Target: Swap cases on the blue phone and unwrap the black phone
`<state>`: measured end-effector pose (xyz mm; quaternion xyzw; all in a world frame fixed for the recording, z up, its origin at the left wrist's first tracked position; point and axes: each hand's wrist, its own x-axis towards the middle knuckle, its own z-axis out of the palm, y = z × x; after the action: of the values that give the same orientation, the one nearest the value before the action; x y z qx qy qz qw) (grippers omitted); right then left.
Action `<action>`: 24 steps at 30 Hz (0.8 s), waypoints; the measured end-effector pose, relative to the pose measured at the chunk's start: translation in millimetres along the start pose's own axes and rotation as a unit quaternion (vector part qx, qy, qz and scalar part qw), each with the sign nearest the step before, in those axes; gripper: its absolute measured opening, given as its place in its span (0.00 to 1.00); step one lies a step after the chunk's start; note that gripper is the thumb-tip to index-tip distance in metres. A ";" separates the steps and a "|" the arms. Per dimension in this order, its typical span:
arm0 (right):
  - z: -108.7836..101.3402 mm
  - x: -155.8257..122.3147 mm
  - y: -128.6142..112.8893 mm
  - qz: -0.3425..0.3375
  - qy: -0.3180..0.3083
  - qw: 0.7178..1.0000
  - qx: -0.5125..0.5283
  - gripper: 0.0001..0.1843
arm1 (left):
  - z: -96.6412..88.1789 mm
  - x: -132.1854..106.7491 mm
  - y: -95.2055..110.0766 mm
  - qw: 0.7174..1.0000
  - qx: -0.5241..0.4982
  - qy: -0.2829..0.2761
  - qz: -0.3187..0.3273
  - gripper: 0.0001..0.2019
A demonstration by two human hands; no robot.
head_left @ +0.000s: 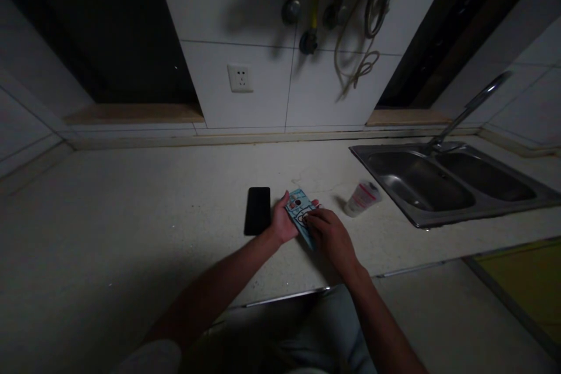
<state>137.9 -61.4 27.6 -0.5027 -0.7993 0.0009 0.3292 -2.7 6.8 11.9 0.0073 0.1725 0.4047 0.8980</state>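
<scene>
Between your two hands, low over the counter (131, 198), sits the light blue phone case (299, 210), tilted and raised slightly off the surface. Your left hand (284, 223) cups its left edge, thumb along the side and fingers curled beneath, closed on it. Your right hand (329, 235) lies over the lower right corner, fingertips bent and pressing on the case face; whether they pinch the edge cannot be told in this dim light. Risk noted: the grip rests mostly on one edge, so a hard push from your right fingers could twist the case out of the left and drop it on the counter. Just left of your left fingers lies a black phone (258, 210), flat and apart from the hand; a sliding case could strike it. Beyond your right fingers stands a small plastic cup (362, 197), near the sink (421, 219) rim, and a wide elbow swing could tip it. Both forearms reach forward, converging, wrists roughly level.
</scene>
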 end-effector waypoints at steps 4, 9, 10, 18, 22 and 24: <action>7.5 -10.9 -21.6 -0.032 -0.027 0.999 0.020 0.15 | -1.0 1.1 0.9 1.000 -0.014 0.014 0.019 0.28; 7.2 -38.6 -33.6 -0.122 -0.095 0.985 0.069 0.17 | -4.9 2.8 1.8 0.999 -0.023 0.027 0.033 0.26; 4.9 -42.8 -30.7 -0.128 -0.099 0.984 0.076 0.17 | -5.7 3.1 1.6 0.999 -0.022 0.024 0.030 0.24; -6.7 -49.2 15.2 -0.102 -0.004 0.990 0.096 0.20 | -11.7 6.6 0.2 1.000 -0.001 -0.006 -0.006 0.25; -4.0 -26.2 28.7 -0.028 0.003 0.998 0.058 0.15 | -7.7 4.7 -2.2 0.999 0.014 -0.013 -0.034 0.29; -2.5 -5.7 33.7 0.018 -0.004 0.999 0.035 0.15 | -3.7 2.2 -4.6 0.998 0.024 -0.016 -0.050 0.32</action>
<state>167.9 -50.2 15.4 -0.5053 -0.7910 0.0367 0.3431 0.8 4.8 7.1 0.0265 0.1680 0.3546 0.9194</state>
